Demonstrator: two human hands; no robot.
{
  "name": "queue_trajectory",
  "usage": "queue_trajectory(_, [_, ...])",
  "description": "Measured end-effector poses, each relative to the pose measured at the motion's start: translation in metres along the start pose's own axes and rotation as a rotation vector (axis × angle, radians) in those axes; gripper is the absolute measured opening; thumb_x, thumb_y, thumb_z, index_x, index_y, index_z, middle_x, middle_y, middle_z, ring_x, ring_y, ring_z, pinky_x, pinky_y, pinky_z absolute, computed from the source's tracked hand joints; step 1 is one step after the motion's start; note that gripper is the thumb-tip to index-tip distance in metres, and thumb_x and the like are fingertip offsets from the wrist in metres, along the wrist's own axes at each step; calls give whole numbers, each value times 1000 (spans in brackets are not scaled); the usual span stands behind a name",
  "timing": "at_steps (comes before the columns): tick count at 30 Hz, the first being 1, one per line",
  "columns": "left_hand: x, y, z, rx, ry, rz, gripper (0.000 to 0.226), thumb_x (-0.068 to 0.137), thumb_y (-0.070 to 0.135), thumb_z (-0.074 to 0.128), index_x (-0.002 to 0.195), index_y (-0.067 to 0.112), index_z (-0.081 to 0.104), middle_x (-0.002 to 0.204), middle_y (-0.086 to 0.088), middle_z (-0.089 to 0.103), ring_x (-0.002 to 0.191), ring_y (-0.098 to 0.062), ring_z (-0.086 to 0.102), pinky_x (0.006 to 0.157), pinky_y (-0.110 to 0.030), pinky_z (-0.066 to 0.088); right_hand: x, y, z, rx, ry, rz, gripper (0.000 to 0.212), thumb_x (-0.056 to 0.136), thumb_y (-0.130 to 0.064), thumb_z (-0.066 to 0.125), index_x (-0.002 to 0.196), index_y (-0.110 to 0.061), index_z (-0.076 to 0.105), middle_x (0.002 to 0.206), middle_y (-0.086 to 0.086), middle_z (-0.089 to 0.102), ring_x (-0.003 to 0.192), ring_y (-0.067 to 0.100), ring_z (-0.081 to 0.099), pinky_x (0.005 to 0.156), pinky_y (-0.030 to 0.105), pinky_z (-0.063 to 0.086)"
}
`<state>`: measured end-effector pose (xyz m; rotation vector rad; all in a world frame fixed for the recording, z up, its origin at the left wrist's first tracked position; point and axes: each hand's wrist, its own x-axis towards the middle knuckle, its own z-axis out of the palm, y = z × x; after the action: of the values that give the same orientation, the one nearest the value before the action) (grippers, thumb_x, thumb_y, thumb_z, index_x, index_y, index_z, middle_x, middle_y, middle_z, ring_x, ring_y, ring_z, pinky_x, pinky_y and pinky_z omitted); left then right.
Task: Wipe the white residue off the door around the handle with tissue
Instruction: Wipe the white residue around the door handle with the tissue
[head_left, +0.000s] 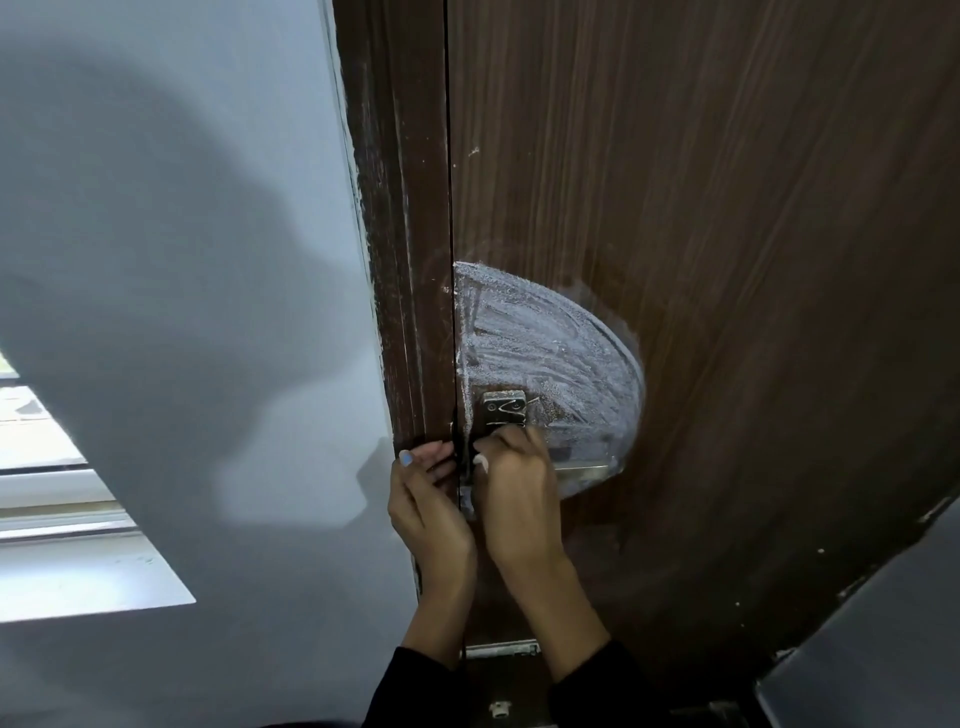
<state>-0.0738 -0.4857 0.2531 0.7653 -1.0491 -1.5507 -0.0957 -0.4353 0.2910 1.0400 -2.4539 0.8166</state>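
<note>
A dark brown wooden door (727, 208) carries a half-round smear of white residue (550, 343) above and around its metal handle plate (503, 408). The lever handle (584, 472) sticks out to the right, partly hidden by my right hand. My right hand (514, 488) is closed against the door just below the plate, with a small bit of white tissue (480, 460) showing by the thumb. My left hand (428, 504) lies on the door frame (400, 260), thumb up, fingertips at the gap beside the door's edge, holding nothing.
A pale grey wall (182, 260) fills the left side, with a white window ledge (78, 571) low on it. A dark flat surface (872, 649) juts in at the bottom right. White flecks run down the frame.
</note>
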Motion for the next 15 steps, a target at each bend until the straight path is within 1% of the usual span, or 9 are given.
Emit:
queue_trajectory(3, [3,0,0,5,-9,14,38,103,19,27,89,7,60,91,-12,66,81,-18,64,72,-21,51,-8,1,-2,-32,-39,-53,6,69,2,69,71,-4,69,79,10,64,86,26,56,73,31,52])
queue_trajectory(5, [5,-1,-2,14,-9,17,39,103,19,26,87,9,60,89,-8,66,81,-18,64,68,-17,51,-15,6,-4,5,-25,-8,14,57,6,73,65,-5,67,75,8,64,83,26,58,66,27,53])
queue_trajectory(7, [8,-1,-4,29,-5,21,39,103,19,25,86,11,60,90,-6,67,83,-19,63,69,-19,48,-21,12,-5,81,4,54,20,51,9,73,64,-5,67,75,7,63,80,24,60,63,24,50])
queue_trajectory(9, [9,-2,-6,37,-1,24,40,103,18,25,86,12,61,91,-5,67,84,-20,63,71,-22,45,-22,16,-4,172,45,64,23,54,12,70,70,-5,70,80,6,65,84,23,59,71,19,45])
queue_trajectory(10, [8,-3,-6,36,2,22,40,103,18,25,85,13,61,91,-5,67,85,-20,63,71,-22,45,-20,16,-2,195,42,44,26,59,12,68,78,-5,72,86,6,67,90,21,59,77,15,41])
queue_trajectory(12, [6,-4,-6,35,-7,14,41,103,19,26,85,13,62,89,-5,68,85,-20,64,72,-22,48,-15,15,-1,176,-20,-11,29,70,9,64,93,-6,72,97,7,67,101,19,56,88,13,36])
queue_trajectory(13, [5,-5,-5,30,-17,15,41,103,20,27,86,10,63,88,-7,68,85,-22,64,74,-24,50,-11,12,0,136,-55,-46,26,72,7,63,95,-5,71,98,9,68,102,20,55,91,16,38])
queue_trajectory(14, [3,-5,-4,27,-30,19,41,103,20,27,88,7,64,88,-10,68,85,-24,65,77,-28,52,-9,8,1,90,-74,-78,20,74,4,64,92,-4,71,95,11,69,100,22,56,92,23,43])
queue_trajectory(15, [1,-6,-4,29,-43,26,42,103,21,28,89,4,64,88,-12,68,85,-24,65,79,-31,52,-8,5,4,47,-79,-103,13,73,1,67,84,-3,71,87,12,69,93,23,58,90,31,47])
